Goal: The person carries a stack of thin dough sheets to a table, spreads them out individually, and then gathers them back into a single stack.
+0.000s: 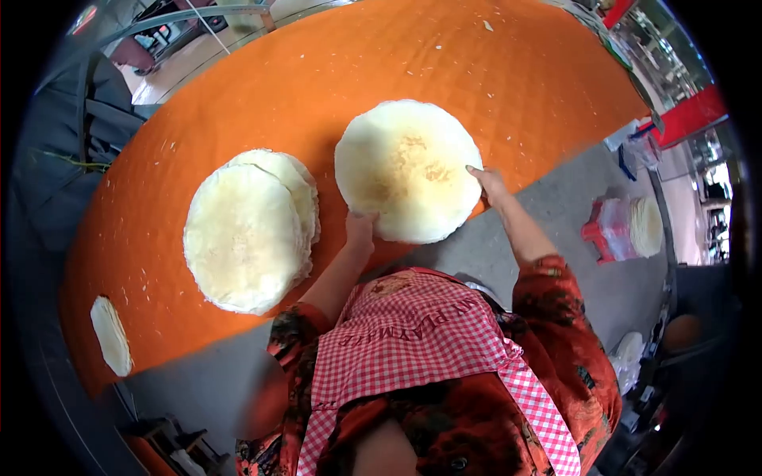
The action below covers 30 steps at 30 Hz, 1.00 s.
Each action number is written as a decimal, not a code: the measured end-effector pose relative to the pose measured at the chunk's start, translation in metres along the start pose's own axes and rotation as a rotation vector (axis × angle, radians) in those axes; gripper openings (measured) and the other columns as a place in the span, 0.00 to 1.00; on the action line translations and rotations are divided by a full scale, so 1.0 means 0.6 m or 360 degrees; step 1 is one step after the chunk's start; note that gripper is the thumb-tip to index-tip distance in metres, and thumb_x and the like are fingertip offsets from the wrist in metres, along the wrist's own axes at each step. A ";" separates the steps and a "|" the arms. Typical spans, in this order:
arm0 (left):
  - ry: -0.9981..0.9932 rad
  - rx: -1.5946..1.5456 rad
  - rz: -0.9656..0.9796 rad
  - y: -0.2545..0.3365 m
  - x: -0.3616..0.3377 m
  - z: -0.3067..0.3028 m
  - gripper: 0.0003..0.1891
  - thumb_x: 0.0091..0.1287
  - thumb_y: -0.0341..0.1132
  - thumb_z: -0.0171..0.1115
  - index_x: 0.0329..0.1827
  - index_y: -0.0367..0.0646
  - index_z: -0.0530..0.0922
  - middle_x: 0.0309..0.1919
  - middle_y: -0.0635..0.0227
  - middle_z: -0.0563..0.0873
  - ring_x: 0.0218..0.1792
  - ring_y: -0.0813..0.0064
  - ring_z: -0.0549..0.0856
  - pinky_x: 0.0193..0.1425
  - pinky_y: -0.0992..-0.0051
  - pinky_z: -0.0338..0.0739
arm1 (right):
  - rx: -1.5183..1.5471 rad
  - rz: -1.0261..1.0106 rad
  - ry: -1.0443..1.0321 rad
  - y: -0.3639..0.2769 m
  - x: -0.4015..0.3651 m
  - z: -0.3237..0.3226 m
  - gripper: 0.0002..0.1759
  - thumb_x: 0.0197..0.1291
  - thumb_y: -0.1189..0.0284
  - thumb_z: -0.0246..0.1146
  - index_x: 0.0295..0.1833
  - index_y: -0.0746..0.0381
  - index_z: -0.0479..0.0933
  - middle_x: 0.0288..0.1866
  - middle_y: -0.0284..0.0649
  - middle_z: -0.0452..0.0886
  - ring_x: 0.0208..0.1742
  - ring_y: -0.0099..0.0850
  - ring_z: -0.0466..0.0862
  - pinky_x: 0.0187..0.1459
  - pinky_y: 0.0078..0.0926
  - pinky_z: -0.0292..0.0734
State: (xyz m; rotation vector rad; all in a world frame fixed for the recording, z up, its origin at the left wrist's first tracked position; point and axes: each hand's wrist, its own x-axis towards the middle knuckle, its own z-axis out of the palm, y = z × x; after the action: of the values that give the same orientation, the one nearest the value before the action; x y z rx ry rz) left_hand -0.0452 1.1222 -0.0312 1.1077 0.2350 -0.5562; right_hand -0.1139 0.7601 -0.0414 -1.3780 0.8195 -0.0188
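A round, pale flatbread (413, 170) with browned patches in its middle is held between my two hands, over the near edge of the orange table. My left hand (362, 228) grips its lower left rim. On the right rim, my right hand (490, 184) has its thumb on top and the other fingers hidden beneath. Just left of my left hand lies a stack of similar flatbreads (242, 238), the upper ones slightly offset from those below.
The orange table (262, 103) is dotted with small crumbs. A smaller flatbread stack (111, 335) sits at its far left end. On the grey floor to the right, a red stool (601, 230) stands beside more flatbreads (645, 227) and clear plastic.
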 end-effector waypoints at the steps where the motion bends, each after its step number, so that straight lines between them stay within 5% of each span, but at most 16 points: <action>1: 0.0071 0.0025 0.0071 -0.001 -0.003 0.008 0.18 0.60 0.27 0.61 0.55 0.37 0.73 0.38 0.63 0.82 0.37 0.67 0.82 0.43 0.66 0.79 | 0.0019 -0.0082 0.0059 -0.010 -0.022 0.016 0.21 0.55 0.72 0.69 0.51 0.73 0.75 0.43 0.46 0.84 0.37 0.33 0.84 0.39 0.30 0.80; 4: 0.0219 -0.0054 -0.0267 0.027 0.052 -0.029 0.19 0.62 0.33 0.62 0.53 0.34 0.69 0.47 0.55 0.80 0.43 0.63 0.82 0.36 0.67 0.80 | 0.0005 -0.0157 0.0153 -0.022 -0.039 0.030 0.21 0.54 0.77 0.68 0.52 0.73 0.73 0.42 0.47 0.84 0.37 0.34 0.84 0.41 0.31 0.80; 5: 0.0299 -0.0144 -0.0194 0.030 0.060 -0.021 0.22 0.62 0.38 0.62 0.52 0.33 0.67 0.49 0.51 0.78 0.47 0.59 0.81 0.45 0.65 0.78 | 0.0032 -0.0173 0.0136 -0.027 -0.037 0.026 0.21 0.54 0.76 0.68 0.52 0.73 0.73 0.42 0.47 0.83 0.37 0.34 0.84 0.40 0.31 0.80; 11: 0.0850 0.1106 0.0099 -0.024 0.106 -0.007 0.27 0.60 0.38 0.64 0.53 0.30 0.63 0.50 0.48 0.76 0.49 0.58 0.79 0.52 0.62 0.75 | 0.0043 0.0017 0.0424 -0.020 -0.026 0.023 0.24 0.56 0.66 0.69 0.51 0.71 0.73 0.38 0.47 0.83 0.32 0.33 0.83 0.33 0.31 0.79; 14: 0.0649 0.0824 0.0100 0.005 0.091 0.001 0.29 0.55 0.36 0.67 0.54 0.30 0.63 0.51 0.48 0.76 0.50 0.60 0.79 0.52 0.64 0.75 | -0.0131 -0.0275 0.0563 0.009 -0.055 0.055 0.24 0.51 0.62 0.72 0.44 0.70 0.75 0.38 0.48 0.83 0.37 0.34 0.82 0.40 0.32 0.77; 19: 0.0582 0.0543 0.0127 0.053 0.073 0.036 0.27 0.52 0.29 0.67 0.53 0.30 0.66 0.48 0.50 0.78 0.44 0.62 0.81 0.48 0.65 0.77 | 0.0247 -0.0414 0.0365 0.007 -0.031 0.035 0.15 0.56 0.67 0.69 0.39 0.65 0.74 0.33 0.43 0.83 0.29 0.30 0.82 0.33 0.27 0.77; 22: 0.0558 0.0535 0.0127 0.025 0.084 0.020 0.24 0.51 0.26 0.66 0.51 0.30 0.69 0.44 0.52 0.80 0.41 0.63 0.82 0.45 0.66 0.78 | 0.0834 -0.0086 0.0294 -0.010 -0.035 0.020 0.14 0.57 0.67 0.69 0.38 0.65 0.74 0.30 0.41 0.82 0.24 0.29 0.80 0.27 0.28 0.77; 26: 0.0409 0.0417 0.0113 0.009 0.089 0.010 0.20 0.50 0.24 0.66 0.47 0.31 0.74 0.42 0.54 0.82 0.40 0.63 0.82 0.44 0.67 0.78 | 0.0251 0.0076 0.0489 0.015 -0.105 0.034 0.13 0.56 0.69 0.69 0.36 0.64 0.72 0.27 0.37 0.80 0.22 0.28 0.78 0.24 0.29 0.74; 27: 0.0399 0.0437 0.0097 0.004 0.086 0.009 0.19 0.50 0.24 0.66 0.47 0.31 0.75 0.41 0.55 0.83 0.40 0.64 0.83 0.44 0.67 0.78 | 0.0079 -0.0044 0.0617 0.011 -0.111 0.049 0.10 0.58 0.67 0.67 0.33 0.63 0.76 0.26 0.38 0.80 0.19 0.27 0.78 0.18 0.25 0.72; 30: 0.0359 0.0496 0.0098 0.014 0.081 0.013 0.18 0.50 0.24 0.67 0.45 0.32 0.77 0.39 0.57 0.84 0.38 0.65 0.83 0.43 0.68 0.78 | 0.0251 -0.0535 0.0608 0.044 -0.028 0.037 0.09 0.56 0.71 0.68 0.33 0.64 0.75 0.32 0.39 0.81 0.27 0.25 0.80 0.27 0.22 0.75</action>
State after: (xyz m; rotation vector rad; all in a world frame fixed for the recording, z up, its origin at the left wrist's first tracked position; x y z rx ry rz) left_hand -0.0004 1.1031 -0.0429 1.4780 0.3156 -0.4207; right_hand -0.1263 0.7932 -0.0562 -1.3661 0.8691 -0.6111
